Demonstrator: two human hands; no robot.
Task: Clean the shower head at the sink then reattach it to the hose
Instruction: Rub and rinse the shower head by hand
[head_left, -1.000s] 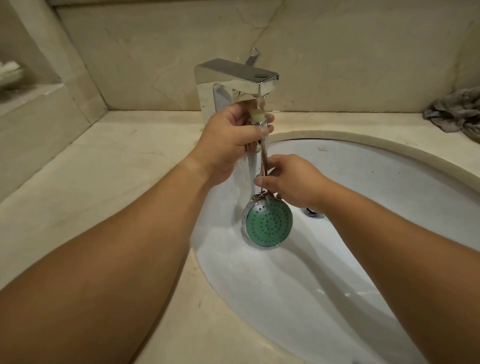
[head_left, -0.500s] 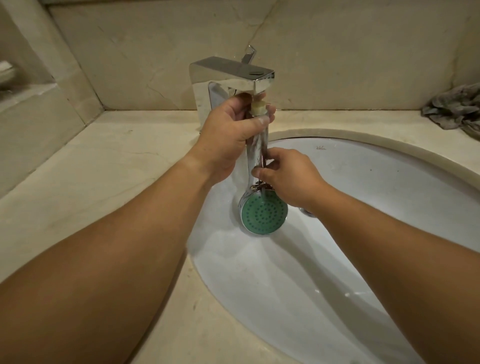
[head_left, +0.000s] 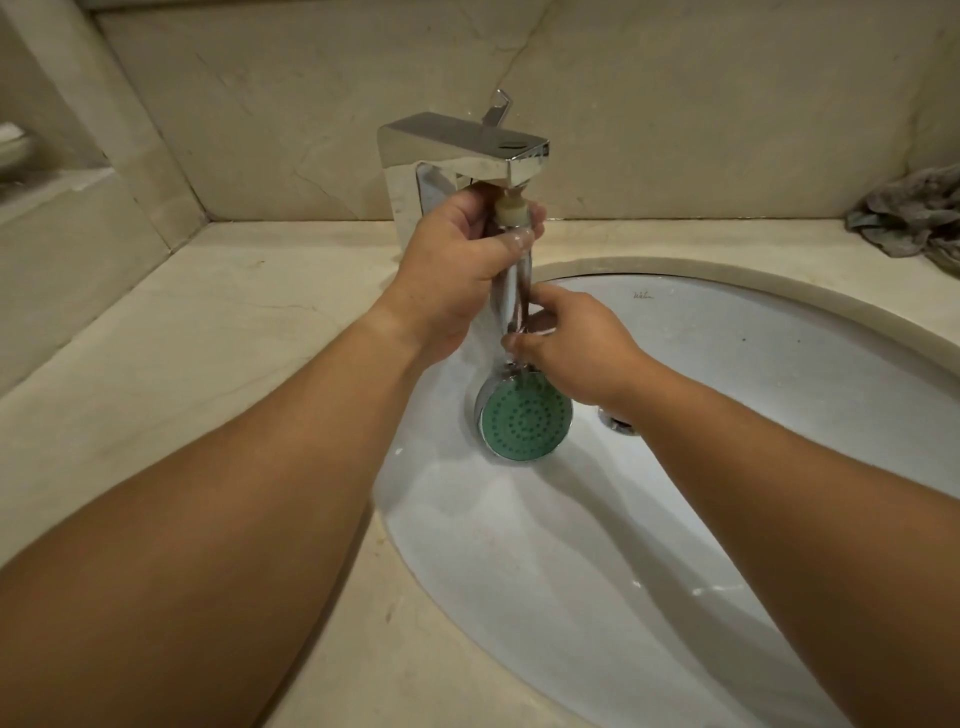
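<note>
Both hands hold the chrome shower head with green round face (head_left: 524, 423) under the square chrome tap (head_left: 462, 150). Left hand (head_left: 457, 270) grips its handle top; right hand (head_left: 566, 348) pinches lower, over the white oval sink (head_left: 779, 364).

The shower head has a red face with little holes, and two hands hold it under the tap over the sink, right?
Not quite: the head view shows the shower head has a green face, not red. The rest holds: left hand and right hand hold it under the tap, over the sink.

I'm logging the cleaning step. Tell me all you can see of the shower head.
The shower head looks like chrome, with a round green spray face dotted with nozzle holes. It hangs face-down over the sink, its cream threaded end up under the faucet spout. The left hand grips the upper handle; the right hand pinches the neck.
</note>
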